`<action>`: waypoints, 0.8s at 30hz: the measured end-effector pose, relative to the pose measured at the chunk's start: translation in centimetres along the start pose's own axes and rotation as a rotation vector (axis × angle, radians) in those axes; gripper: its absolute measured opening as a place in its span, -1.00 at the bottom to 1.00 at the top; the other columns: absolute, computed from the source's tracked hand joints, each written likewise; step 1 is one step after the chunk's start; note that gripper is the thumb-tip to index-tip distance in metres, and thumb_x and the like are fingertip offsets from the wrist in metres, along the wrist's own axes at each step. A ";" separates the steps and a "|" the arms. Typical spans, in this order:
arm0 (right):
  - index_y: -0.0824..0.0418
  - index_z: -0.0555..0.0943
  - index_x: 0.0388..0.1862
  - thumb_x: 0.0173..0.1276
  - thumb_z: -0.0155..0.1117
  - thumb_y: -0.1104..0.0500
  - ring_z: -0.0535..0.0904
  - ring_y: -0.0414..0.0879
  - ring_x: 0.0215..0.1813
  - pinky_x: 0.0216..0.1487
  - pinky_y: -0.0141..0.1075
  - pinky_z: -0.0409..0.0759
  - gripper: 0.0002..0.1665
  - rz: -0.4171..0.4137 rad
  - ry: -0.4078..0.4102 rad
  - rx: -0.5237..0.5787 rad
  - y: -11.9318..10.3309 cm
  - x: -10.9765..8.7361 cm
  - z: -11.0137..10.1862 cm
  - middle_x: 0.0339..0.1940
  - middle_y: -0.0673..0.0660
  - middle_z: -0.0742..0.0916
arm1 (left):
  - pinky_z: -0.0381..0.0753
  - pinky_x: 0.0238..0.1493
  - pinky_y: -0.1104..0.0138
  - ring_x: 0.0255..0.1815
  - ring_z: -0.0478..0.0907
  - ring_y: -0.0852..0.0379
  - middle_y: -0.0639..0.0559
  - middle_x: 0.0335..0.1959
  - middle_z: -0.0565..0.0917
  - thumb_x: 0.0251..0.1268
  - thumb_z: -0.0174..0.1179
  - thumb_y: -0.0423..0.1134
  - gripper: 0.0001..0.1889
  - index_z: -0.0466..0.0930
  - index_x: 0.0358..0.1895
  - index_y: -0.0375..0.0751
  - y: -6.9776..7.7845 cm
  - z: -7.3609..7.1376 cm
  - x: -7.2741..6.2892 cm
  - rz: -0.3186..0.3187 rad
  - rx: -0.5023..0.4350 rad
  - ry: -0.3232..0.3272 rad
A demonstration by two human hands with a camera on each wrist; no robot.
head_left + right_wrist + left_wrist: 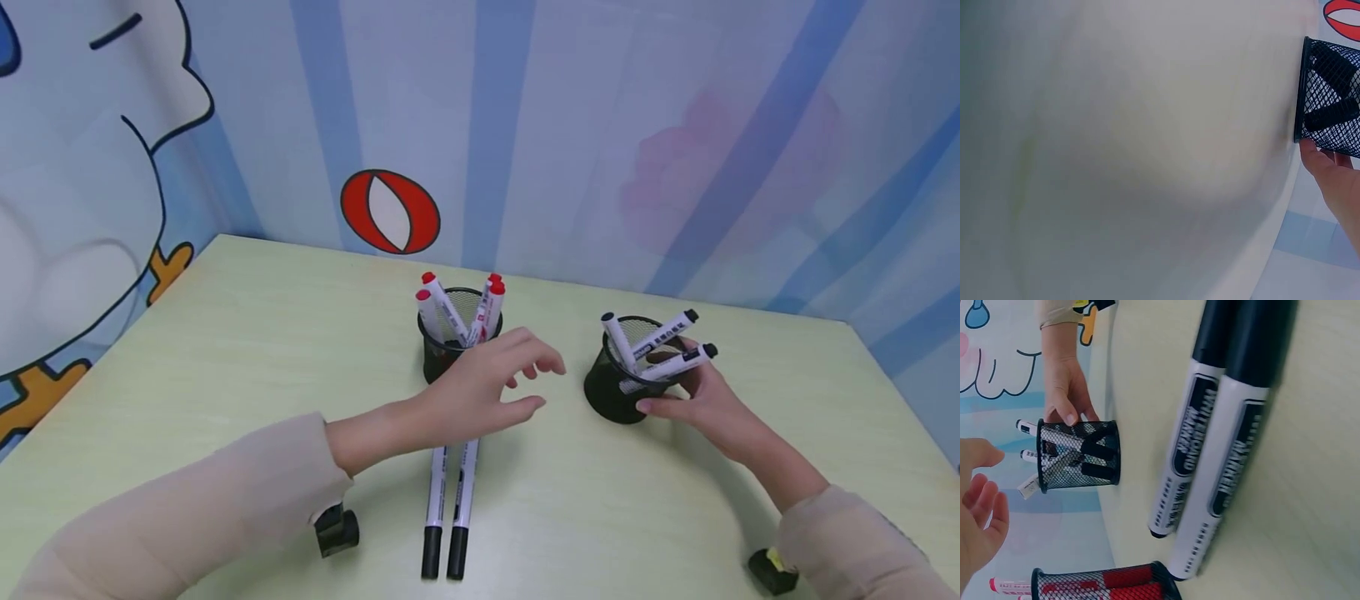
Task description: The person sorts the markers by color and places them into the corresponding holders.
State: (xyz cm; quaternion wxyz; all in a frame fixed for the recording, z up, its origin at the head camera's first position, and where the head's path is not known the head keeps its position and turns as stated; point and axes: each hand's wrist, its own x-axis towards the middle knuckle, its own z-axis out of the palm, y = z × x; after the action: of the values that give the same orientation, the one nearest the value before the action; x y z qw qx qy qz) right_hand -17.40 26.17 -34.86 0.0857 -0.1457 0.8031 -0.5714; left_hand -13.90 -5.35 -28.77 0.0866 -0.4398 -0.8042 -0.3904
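My right hand (712, 408) grips a black mesh pen cup (609, 392) from its right side, thumb in front, fingers partly hidden behind. Three white markers (662, 335) with black ends lean out of its rim. My left hand (480, 383) is held above the table between the two cups, its fingers loosely bent and apart, holding nothing. Behind it stands a second black mesh pen cup (437, 360) with several red-ended markers (448, 307). Below the left wrist, two whiteboard markers (1225, 456) lie side by side on the table, black caps toward me.
The pale table (300, 325) meets a blue striped wall (570, 150) with cartoon pictures at the back. A small black device (337, 532) shows under the left sleeve, another (771, 572) under the right.
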 end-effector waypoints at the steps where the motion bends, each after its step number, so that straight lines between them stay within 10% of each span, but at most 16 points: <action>1: 0.06 0.07 0.36 0.11 0.38 0.35 0.29 -0.09 0.23 0.02 -0.48 0.46 -0.07 0.001 0.000 0.001 -0.1 0.0 0.0 0.22 0.25 0.40 | 0.53 -0.25 0.49 -0.16 0.49 0.21 0.04 -0.10 0.53 0.09 0.27 -0.44 -0.67 0.52 -0.04 -0.20 -0.1 -0.1 -0.3 0.001 0.007 0.012; 10: 0.05 0.09 0.35 0.10 0.38 0.35 0.27 -0.08 0.24 0.02 -0.48 0.41 -0.07 0.006 0.008 -0.013 -0.1 0.0 0.0 0.16 0.16 0.46 | 0.57 -0.27 0.44 -0.20 0.44 0.20 0.06 -0.16 0.51 0.03 0.30 -0.47 -0.66 0.52 -0.08 -0.19 -0.5 -0.9 -3.3 -0.101 -0.028 0.054; 24: 0.07 0.07 0.37 0.11 0.37 0.35 0.25 -0.02 0.26 0.02 -0.48 0.42 -0.06 0.002 0.000 -0.012 0.2 0.1 0.0 0.20 0.20 0.43 | 0.58 -0.26 0.36 -0.20 0.50 -0.01 -0.09 -0.22 0.53 -0.01 0.36 -0.44 -0.56 0.46 -0.01 -0.21 -2.7 -1.1 -7.3 -0.623 -0.134 0.115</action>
State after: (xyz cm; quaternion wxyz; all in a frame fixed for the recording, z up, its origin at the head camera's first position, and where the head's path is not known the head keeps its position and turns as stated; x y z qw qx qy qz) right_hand -17.54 26.15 -35.01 0.0853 -0.1454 0.8068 -0.5663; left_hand -11.84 -11.62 -33.01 -0.0209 -0.1544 -0.8664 -0.4745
